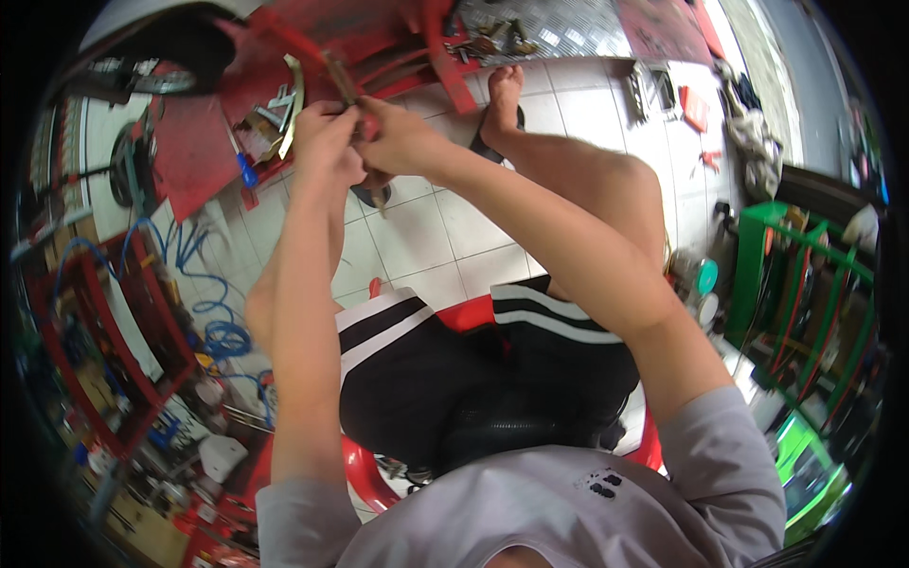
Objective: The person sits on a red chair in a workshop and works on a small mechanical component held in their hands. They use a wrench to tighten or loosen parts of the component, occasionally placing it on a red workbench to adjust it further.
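My left hand (327, 140) and my right hand (407, 140) meet in front of me, beside the red metal stand. Both are closed around a long, narrow brownish metal piece (339, 79). It sticks out past my fingers at the far end, and a blurred tip shows below them. A small red part (370, 126) shows between the hands; its kind is hidden by my fingers. Left of my left hand, a screwdriver with a blue handle (248, 170) lies at the edge of the red platform (194, 156). A brass-coloured strip (294, 106) lies close by.
A red frame (445, 66) and a tread-plate surface (568, 28) with small metal parts are at the far side. Blue air hose (225, 336) coils on the left floor. A green rack (805, 246) stands right. Beneath me is a red seat (363, 473).
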The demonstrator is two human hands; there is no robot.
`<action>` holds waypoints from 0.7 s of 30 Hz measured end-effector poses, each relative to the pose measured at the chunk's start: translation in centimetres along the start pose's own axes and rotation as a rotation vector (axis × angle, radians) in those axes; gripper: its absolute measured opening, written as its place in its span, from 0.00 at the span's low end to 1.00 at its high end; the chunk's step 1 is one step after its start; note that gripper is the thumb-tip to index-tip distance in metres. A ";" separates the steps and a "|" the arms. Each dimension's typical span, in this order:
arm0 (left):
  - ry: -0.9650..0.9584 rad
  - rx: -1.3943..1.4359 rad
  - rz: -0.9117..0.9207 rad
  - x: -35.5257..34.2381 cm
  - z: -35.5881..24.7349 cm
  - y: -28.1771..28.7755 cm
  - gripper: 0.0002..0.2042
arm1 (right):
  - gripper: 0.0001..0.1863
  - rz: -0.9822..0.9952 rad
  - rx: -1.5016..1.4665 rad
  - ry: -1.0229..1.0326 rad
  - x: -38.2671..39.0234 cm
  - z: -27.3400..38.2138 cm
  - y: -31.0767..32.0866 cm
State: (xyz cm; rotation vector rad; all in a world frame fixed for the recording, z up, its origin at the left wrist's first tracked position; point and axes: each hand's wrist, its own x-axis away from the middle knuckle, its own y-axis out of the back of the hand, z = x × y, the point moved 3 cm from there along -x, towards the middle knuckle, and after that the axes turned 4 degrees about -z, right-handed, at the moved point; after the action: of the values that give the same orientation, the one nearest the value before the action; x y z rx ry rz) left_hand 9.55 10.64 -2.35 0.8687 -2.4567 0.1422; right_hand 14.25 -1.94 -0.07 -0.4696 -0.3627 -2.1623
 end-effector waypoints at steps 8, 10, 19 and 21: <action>-0.233 -0.395 -0.052 -1.7 0.3 0.6 0.14 | 0.32 -0.142 0.066 0.040 -1.2 -1.9 -0.1; -0.230 -0.456 -0.102 -1.5 0.0 0.4 0.14 | 0.31 -0.092 -0.137 -0.001 -0.8 -2.1 -0.2; -0.296 -0.451 -0.044 -2.1 0.6 1.4 0.14 | 0.30 -0.038 -0.046 -0.056 -0.6 -0.6 -0.3; -0.318 -0.493 -0.029 -2.1 0.5 1.7 0.14 | 0.28 -0.056 -0.021 -0.028 -0.7 -0.7 -0.7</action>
State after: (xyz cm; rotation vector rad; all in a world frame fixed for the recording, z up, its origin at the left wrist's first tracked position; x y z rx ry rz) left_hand 9.59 13.01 -3.73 0.7452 -2.5842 -0.6320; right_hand 13.91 -1.35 -1.10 -0.5075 -0.3733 -2.2175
